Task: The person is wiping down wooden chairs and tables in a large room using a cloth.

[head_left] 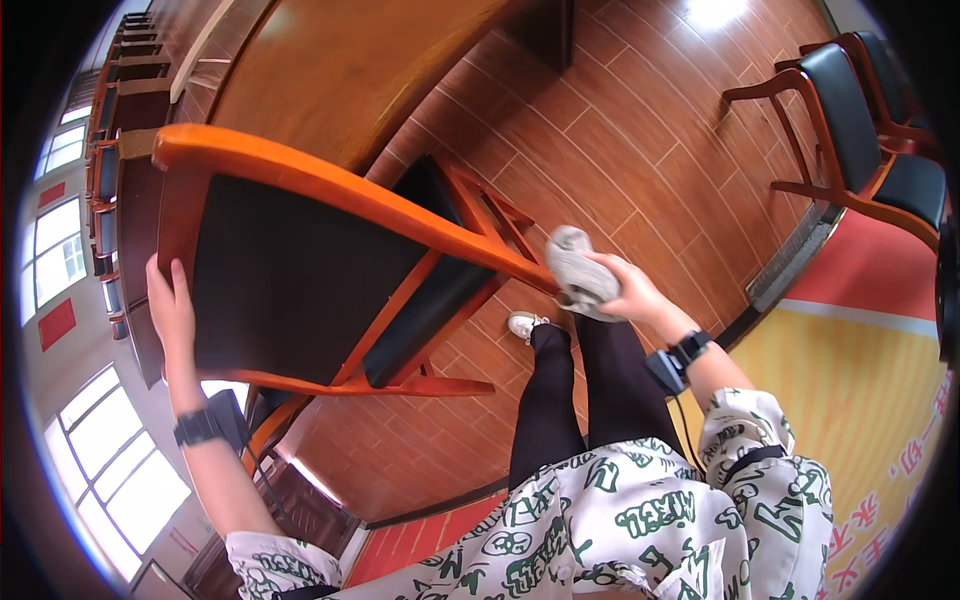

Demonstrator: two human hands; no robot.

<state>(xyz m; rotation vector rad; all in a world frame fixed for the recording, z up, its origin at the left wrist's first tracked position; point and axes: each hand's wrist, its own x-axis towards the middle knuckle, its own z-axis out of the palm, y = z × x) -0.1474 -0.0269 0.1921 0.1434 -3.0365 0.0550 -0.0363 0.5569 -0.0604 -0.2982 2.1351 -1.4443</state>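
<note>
A wooden chair (330, 180) with a black padded back and seat stands in front of me, tilted across the view. My left hand (172, 310) lies against the top of its backrest, fingers stretched along the wood. On the other side, my right hand (628, 288) grips a bunched grey cloth (580, 268). The cloth is at the lower end of the chair's long side rail or leg and seems to touch it. My right fingertips are partly hidden behind the cloth.
A long wooden table (330, 70) stands beyond the chair. More black-padded chairs (840, 110) are at the far right, near a raised floor edge (795, 260). Rows of desks and chairs (105, 190) run along the left, by windows (115, 450). My shoe (524, 325) rests on the tiled floor.
</note>
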